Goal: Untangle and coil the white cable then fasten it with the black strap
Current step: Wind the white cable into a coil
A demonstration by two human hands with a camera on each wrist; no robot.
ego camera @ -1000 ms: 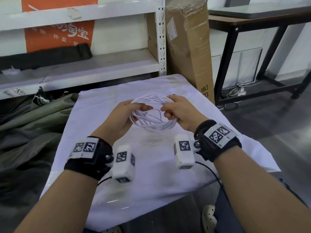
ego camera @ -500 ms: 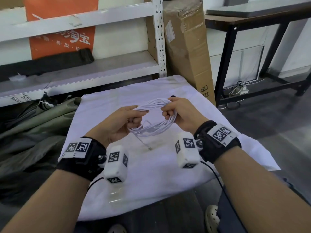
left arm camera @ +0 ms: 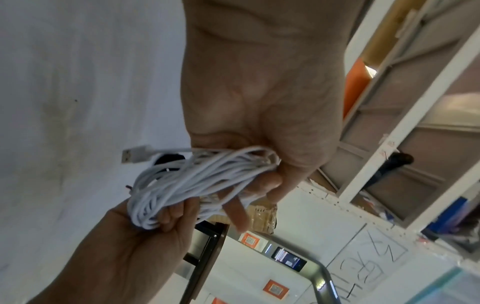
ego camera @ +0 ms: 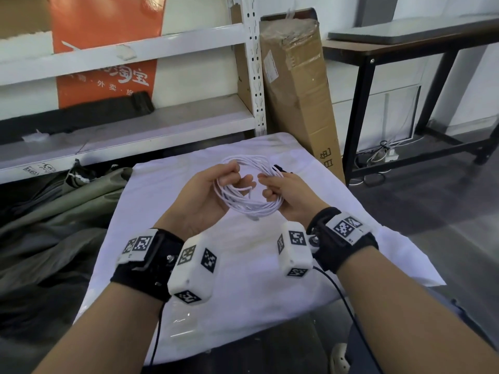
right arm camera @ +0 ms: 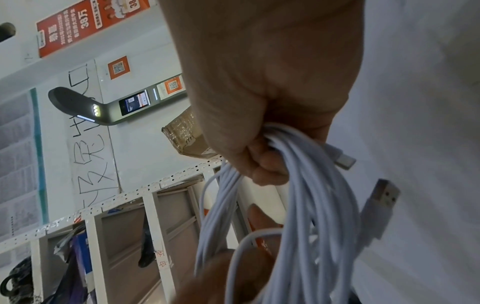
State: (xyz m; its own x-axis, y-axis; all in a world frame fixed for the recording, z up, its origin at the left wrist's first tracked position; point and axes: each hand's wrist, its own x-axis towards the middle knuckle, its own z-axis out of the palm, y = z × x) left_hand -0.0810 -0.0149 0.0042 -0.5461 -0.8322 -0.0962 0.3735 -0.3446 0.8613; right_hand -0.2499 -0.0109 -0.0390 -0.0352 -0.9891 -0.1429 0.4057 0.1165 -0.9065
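The white cable [ego camera: 249, 203] is a loose coil of several loops, held above the white cloth-covered table [ego camera: 243, 279]. My left hand [ego camera: 213, 190] grips the coil's left side, fingers curled round the strands [left arm camera: 207, 174]. On the right side, my right hand [ego camera: 289, 193] grips the bundle [right arm camera: 311, 205] in its curled fingers. A USB plug [right arm camera: 384, 193] hangs loose beside the coil, and a smaller plug [right arm camera: 344, 161] sticks out by the right fingers. A bit of the black strap [ego camera: 279, 168] shows just beyond the right hand's fingertips.
A white metal shelf rack [ego camera: 253, 76] stands behind the table. Beside it a tall cardboard box [ego camera: 297, 90] leans at the table's back right. A black-framed table [ego camera: 405, 63] is at the right. Grey-green fabric [ego camera: 54, 225] is heaped at the left.
The coil, squeezed flat and near edge-on half a second ago, now hangs as a rounder ring again. Both hands kept their hold and shifted their grip a little.
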